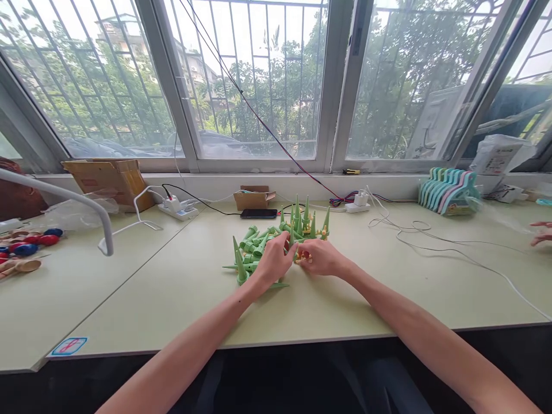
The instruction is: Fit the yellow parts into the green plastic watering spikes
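Note:
My left hand [276, 259] is closed around a green pointed cone [292, 234], which stands tip up between thumb and fingers. Right beside it, my right hand [322, 257] has its fingers pinched together close to the cone's lower end. Whatever they grip is hidden. Small yellowish pieces [303, 260] show by the right fingertips. A pile of green plastic parts [254, 244] lies to the left and behind my left hand, some upright and some on their sides. Beyond my hands, several green cones [307, 215] stand upright, with small yellowish bits at their bases.
Behind the pile lie a black phone [259, 213] and a small cardboard box [254, 198]. Power strips [179, 210] and white cables [425, 230] run along the back. Pastel hangers [448, 192] stand at right, near another person's hand [542, 233]. A white metal tube [81, 201] crosses at left.

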Tool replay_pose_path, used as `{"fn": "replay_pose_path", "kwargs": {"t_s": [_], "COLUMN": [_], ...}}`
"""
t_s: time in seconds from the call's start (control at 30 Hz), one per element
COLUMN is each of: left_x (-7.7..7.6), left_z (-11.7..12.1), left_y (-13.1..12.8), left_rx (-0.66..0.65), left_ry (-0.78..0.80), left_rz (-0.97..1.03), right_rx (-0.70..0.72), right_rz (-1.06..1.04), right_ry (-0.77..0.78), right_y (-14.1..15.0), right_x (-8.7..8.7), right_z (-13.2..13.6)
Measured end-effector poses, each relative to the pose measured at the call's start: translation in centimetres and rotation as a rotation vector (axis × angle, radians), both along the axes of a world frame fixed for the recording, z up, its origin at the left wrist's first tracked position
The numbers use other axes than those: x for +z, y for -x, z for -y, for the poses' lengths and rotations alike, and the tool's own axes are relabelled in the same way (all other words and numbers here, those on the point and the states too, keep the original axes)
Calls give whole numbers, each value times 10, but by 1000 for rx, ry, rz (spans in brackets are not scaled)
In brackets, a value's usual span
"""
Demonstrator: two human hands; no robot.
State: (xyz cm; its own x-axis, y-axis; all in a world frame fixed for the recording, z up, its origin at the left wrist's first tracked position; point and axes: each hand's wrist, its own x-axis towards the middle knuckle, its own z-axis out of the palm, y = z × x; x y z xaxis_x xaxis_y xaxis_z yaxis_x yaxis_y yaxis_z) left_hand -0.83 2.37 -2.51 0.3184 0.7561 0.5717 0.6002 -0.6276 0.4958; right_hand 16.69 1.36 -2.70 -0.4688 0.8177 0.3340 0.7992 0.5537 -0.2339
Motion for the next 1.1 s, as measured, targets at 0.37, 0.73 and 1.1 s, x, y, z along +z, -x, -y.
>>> {"fn": "replay_pose_path", "kwargs": {"t_s": [0.37,0.73,1.1], "left_x": [0,1,1], "left_z": [0,0,0], "left_y": [0,1,1], "left_rx": [9,15,32], "left_ry": [15,37,37], "left_rz": [-22,-26,-18], "right_rx": [51,80,89], "right_rz": [4,-4,-22], "right_ry": [17,-19,3], "right_y": [0,3,6], "right_x": [-2,-3,-1], "right_z": [-3,0,2]}}
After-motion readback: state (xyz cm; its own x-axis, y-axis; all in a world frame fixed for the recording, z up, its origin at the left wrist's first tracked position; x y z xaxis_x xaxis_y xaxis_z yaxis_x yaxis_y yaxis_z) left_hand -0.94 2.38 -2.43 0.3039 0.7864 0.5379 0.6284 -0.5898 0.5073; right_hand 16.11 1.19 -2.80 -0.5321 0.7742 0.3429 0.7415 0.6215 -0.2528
